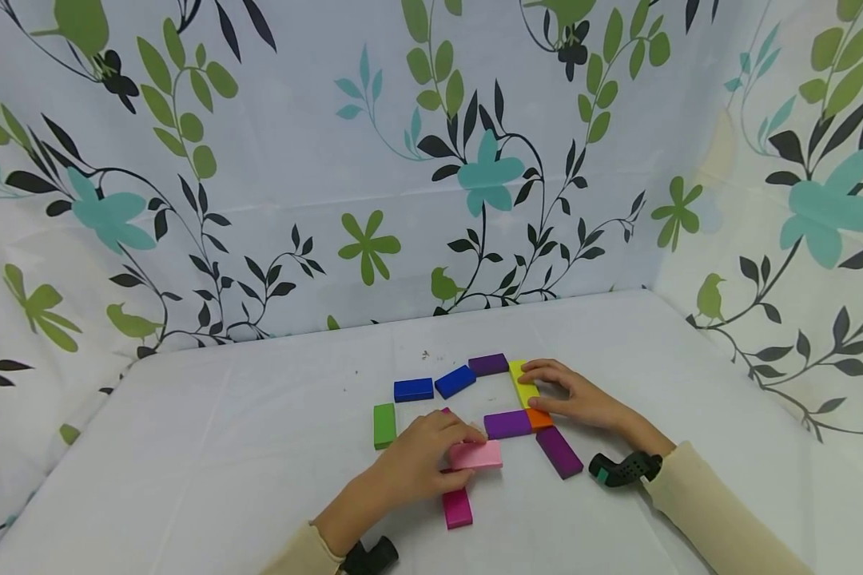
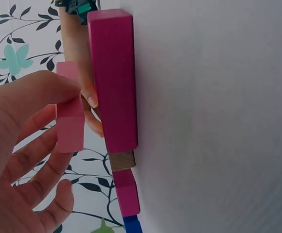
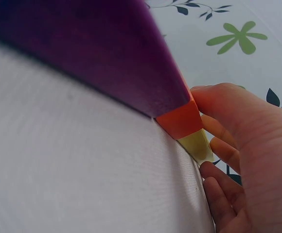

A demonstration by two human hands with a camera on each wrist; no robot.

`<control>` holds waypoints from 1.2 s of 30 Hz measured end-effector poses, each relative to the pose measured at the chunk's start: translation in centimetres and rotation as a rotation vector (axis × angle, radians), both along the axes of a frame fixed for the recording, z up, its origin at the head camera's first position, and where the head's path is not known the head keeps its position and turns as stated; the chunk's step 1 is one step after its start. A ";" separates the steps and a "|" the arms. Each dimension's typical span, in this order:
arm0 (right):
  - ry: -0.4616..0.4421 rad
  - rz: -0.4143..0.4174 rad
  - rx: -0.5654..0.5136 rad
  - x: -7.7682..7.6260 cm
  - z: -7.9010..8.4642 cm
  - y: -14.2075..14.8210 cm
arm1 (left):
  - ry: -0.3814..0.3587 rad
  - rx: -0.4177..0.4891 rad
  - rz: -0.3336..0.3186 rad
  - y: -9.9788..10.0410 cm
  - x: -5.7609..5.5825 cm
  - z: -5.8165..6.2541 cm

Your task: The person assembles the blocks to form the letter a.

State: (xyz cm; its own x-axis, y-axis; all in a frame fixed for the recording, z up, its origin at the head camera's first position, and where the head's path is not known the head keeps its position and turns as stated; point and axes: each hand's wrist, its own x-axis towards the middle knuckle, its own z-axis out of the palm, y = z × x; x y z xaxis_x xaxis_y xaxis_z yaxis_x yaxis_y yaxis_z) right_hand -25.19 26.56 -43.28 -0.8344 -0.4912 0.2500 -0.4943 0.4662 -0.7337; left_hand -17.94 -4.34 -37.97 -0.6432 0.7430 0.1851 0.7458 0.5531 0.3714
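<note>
My left hand (image 1: 424,459) pinches a pink block (image 1: 476,455) between thumb and fingers. In the left wrist view that pink block (image 2: 70,126) is apart from the large magenta block (image 2: 114,82) beside it. My right hand (image 1: 578,395) has its thumb and fingers on the yellow block (image 1: 519,382). The thumb lies by the end where an orange block (image 1: 540,420) touches the yellow one. In the right wrist view the orange block (image 3: 182,120) sits between a dark purple block (image 3: 97,53) and the yellow block (image 3: 197,145). My left hand partly hides the blocks behind it.
Two blue blocks (image 1: 413,390), a purple block (image 1: 488,365) and a green block (image 1: 384,426) lie around the left and back. A violet block (image 1: 507,425) adjoins the orange one. A brown block (image 2: 121,160) lies past the magenta. Patterned cloth (image 1: 295,200) hangs behind the white table (image 1: 244,447).
</note>
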 end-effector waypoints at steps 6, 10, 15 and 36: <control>-0.004 -0.007 0.005 0.0 0.0 0.0 | -0.014 -0.010 -0.036 0.3 0.5 0.0; -0.006 -0.009 0.007 0.0 -0.1 0.0 | -0.020 -0.050 -0.051 0.5 1.0 0.0; -0.003 -0.009 0.005 0.0 -0.2 0.1 | -0.013 -0.091 -0.083 0.7 1.6 0.0; -0.005 -0.007 -0.001 0.1 -0.1 0.1 | 0.053 -0.178 -0.208 1.7 3.2 -0.6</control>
